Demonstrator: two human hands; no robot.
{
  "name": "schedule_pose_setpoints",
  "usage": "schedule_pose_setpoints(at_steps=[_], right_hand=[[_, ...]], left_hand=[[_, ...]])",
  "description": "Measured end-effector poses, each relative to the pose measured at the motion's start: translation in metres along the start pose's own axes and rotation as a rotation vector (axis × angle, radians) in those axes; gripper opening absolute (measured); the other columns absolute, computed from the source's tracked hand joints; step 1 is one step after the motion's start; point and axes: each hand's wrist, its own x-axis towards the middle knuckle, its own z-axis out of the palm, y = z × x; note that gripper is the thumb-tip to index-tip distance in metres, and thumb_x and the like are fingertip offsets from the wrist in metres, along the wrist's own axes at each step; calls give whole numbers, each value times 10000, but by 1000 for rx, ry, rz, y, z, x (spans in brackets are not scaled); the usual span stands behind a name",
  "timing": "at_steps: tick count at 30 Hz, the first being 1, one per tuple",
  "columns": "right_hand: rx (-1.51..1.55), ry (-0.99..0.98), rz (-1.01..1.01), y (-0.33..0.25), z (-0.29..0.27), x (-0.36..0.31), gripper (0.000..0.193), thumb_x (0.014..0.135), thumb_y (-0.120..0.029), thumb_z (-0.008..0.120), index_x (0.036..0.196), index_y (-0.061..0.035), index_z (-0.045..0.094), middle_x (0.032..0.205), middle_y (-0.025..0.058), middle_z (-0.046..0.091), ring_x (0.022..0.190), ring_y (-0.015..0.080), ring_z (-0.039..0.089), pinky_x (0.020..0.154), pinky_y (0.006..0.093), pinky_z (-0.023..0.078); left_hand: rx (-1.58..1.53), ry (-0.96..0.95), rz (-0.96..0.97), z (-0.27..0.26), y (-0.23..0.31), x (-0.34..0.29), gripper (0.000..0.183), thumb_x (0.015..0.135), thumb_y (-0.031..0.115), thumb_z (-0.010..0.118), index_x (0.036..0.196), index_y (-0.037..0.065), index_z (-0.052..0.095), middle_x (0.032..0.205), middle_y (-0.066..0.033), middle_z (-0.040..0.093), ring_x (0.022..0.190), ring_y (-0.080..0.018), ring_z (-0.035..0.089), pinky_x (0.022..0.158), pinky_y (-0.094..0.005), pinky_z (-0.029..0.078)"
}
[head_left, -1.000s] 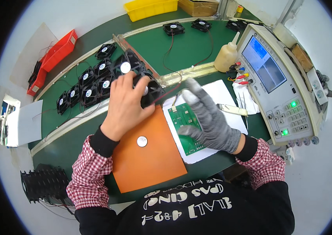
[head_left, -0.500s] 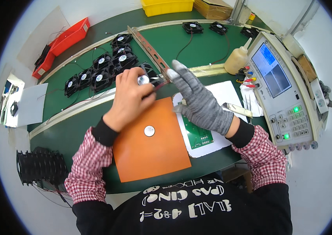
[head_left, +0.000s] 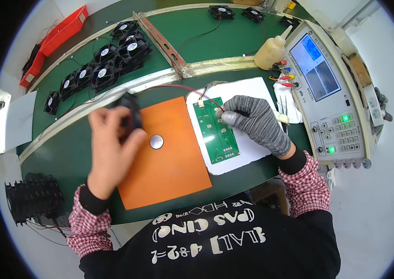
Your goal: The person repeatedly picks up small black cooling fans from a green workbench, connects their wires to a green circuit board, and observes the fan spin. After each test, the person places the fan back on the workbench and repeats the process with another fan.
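My bare left hand (head_left: 108, 156) grips a black square cooling fan (head_left: 132, 110) above the left edge of an orange mat (head_left: 173, 179); both are blurred by motion. From the fan a red cable (head_left: 178, 86) runs across to my gloved right hand (head_left: 257, 122), whose thumb and forefinger pinch its end. That pinch is over a green circuit board (head_left: 214, 145), which lies on a white sheet (head_left: 257, 88). A connector with thin wires sits at the board's far end. On the mat, a round silvery disc (head_left: 156, 142) lies apart from both hands.
Several more fans (head_left: 104, 74) stand in a group at the far left, near red bins (head_left: 62, 35). A slotted metal rail (head_left: 159, 42) divides the bench. At right are a cream squeeze bottle (head_left: 270, 53), tweezers on a white cloth, and a test instrument (head_left: 329, 93) with clip leads.
My left hand has drawn the fan left and nearer to me. My right hand, formerly open with fingers stretched, now pinches the cable end above the board. The whole view has shifted slightly.
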Motion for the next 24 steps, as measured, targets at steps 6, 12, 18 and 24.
schedule_pose_setpoints(at_steps=[6, 12, 18, 24], right_hand=[[37, 59, -18, 19, 13, -1, 126, 903, -83, 635, 990, -4, 679, 820, 61, 664, 704, 128, 625, 647, 265, 528], [-57, 132, -140, 31, 16, -4, 159, 815, -169, 731, 854, -40, 646, 797, 101, 617, 750, 238, 630, 712, 347, 498], [-460, 163, -285, 27, 13, 3, 216, 743, -175, 757, 718, -41, 589, 768, 90, 545, 772, 280, 567, 705, 395, 470], [-526, 115, -405, 32, 17, 6, 219, 734, -159, 738, 773, -10, 583, 836, 130, 543, 826, 320, 551, 754, 416, 461]], left_hand=[[-77, -337, 21, -9, 40, -25, 608, 692, -22, 753, 1253, 75, 539, 1295, -167, 427, 887, -323, 609, 736, -358, 537], [150, -642, 418, -43, 48, 10, 917, 480, -23, 791, 1341, 68, 489, 1431, -139, 433, 1219, -356, 502, 1000, -465, 445], [187, -605, 440, -8, 36, 25, 855, 539, 179, 853, 1327, 99, 532, 1215, -150, 500, 1098, -339, 476, 948, -467, 386], [146, -268, 372, 30, 27, -2, 873, 558, 308, 861, 1301, 3, 520, 1174, -164, 495, 1086, -355, 445, 950, -456, 356]])
